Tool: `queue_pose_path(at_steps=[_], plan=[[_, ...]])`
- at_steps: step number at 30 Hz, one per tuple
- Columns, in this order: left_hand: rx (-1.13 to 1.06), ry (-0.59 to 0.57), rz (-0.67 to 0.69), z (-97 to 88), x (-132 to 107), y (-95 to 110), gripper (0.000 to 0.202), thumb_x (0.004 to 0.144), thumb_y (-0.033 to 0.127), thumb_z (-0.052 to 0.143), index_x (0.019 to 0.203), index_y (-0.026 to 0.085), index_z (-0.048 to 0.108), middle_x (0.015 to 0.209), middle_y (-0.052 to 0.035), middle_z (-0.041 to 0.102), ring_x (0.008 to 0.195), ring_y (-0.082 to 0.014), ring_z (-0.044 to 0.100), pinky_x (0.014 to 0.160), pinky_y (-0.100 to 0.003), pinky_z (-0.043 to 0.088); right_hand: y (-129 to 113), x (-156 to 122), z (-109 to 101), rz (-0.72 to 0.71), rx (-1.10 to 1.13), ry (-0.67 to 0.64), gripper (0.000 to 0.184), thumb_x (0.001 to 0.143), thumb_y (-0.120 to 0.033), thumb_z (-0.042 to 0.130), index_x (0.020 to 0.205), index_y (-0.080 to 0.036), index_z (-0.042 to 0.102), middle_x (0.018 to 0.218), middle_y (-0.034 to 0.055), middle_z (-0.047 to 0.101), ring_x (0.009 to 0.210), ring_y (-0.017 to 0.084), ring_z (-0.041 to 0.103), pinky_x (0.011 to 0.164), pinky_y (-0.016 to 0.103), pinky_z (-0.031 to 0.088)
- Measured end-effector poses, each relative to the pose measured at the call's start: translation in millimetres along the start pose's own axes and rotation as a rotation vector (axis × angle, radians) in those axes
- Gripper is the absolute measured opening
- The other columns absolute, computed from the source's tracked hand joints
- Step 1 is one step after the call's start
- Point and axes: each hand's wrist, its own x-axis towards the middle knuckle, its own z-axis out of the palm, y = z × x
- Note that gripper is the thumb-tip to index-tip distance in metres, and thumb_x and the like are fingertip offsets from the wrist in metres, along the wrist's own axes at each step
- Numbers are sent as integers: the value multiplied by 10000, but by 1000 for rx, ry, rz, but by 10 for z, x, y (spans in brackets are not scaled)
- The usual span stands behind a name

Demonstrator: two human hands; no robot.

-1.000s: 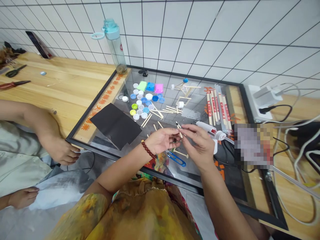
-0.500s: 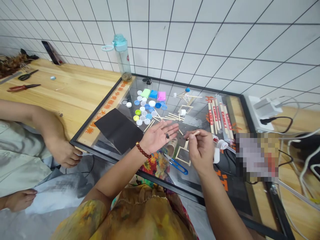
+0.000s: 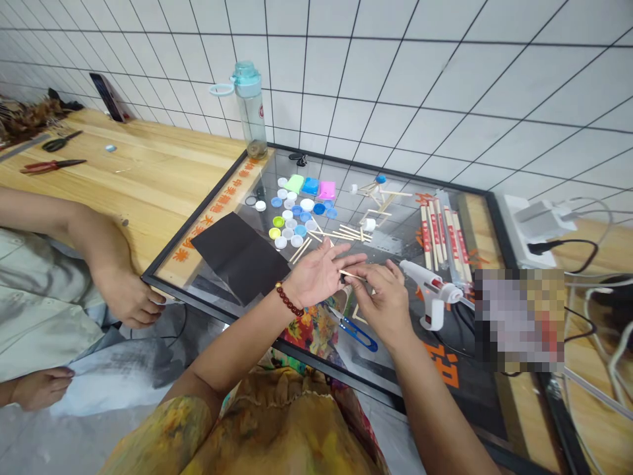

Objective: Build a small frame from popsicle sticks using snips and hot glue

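Note:
My left hand (image 3: 316, 276) is palm up over the glass-topped board, its fingers stretched out and spread. A small black piece (image 3: 343, 279) sits by its palm, partly hidden. My right hand (image 3: 386, 298) pinches a short thin wooden stick (image 3: 352, 274), whose end reaches the black piece. Below the hands lie blue-handled thread snips (image 3: 357, 332). A stick frame (image 3: 358, 316) is mostly covered by my right hand. To the right of that hand is a white glue gun (image 3: 431, 290).
Bottle caps (image 3: 297, 211), clay packs (image 3: 310, 186), loose sticks (image 3: 352, 233) and a stick model (image 3: 380, 198) lie beyond my hands. Black card (image 3: 237, 254) is at left, wrapped sticks (image 3: 445, 234) at right. A bottle (image 3: 252, 119) stands behind. Another person's hand (image 3: 131, 297) rests at the left edge.
My right hand has moved left to my left hand, bringing the stick to the black piece. The glue gun now shows more fully. The view has shifted slightly.

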Motion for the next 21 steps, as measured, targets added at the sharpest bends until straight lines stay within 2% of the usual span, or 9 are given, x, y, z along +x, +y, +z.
queue_pose_path(at_steps=[4, 9, 12, 16, 18, 21], plan=[[-15, -10, -22, 22, 1, -3, 492, 886, 514, 483, 1177, 128, 576, 1271, -210, 574, 1026, -239, 623, 773, -305, 476, -20, -4, 3, 5, -72, -26, 99, 902, -267, 533, 878, -240, 625, 839, -11, 695, 882, 197, 638, 1071, 484, 191], [20, 10, -5, 18, 3, -22, 421, 872, 481, 530, 1087, 129, 614, 1200, -188, 621, 1085, -235, 611, 897, -324, 466, -15, -11, 5, 136, -60, -24, 136, 905, -271, 471, 838, -216, 576, 823, 4, 664, 849, 197, 611, 1044, 486, 221], [138, 58, 80, -30, 7, -78, 306, 798, 349, 669, 1020, 140, 645, 1101, -138, 665, 1049, -209, 624, 958, -341, 451, 16, -13, 14, 226, -11, 27, 146, 897, -297, 474, 822, -218, 571, 810, 4, 661, 817, 191, 607, 1024, 475, 256], [497, 190, 277, -118, 40, -189, 318, 617, 129, 783, 922, 153, 696, 916, -55, 696, 872, -143, 636, 881, -307, 477, 34, -4, 28, 283, 30, 67, 176, 884, -352, 497, 811, -221, 589, 788, 5, 665, 794, 192, 607, 1008, 469, 291], [604, 221, 350, -142, 62, -231, 257, 602, 145, 787, 847, 145, 709, 831, -39, 697, 786, -126, 630, 814, -291, 489, 23, 2, 32, 285, 45, 74, 187, 884, -362, 507, 804, -221, 602, 785, 4, 671, 793, 191, 614, 1005, 468, 304], [650, 261, 383, -140, 76, -248, 200, 631, 244, 781, 774, 126, 708, 717, -37, 684, 671, -125, 621, 728, -304, 501, -2, 10, 20, 286, 78, 90, 188, 885, -361, 533, 803, -226, 636, 788, -1, 691, 796, 189, 633, 1003, 465, 319]])
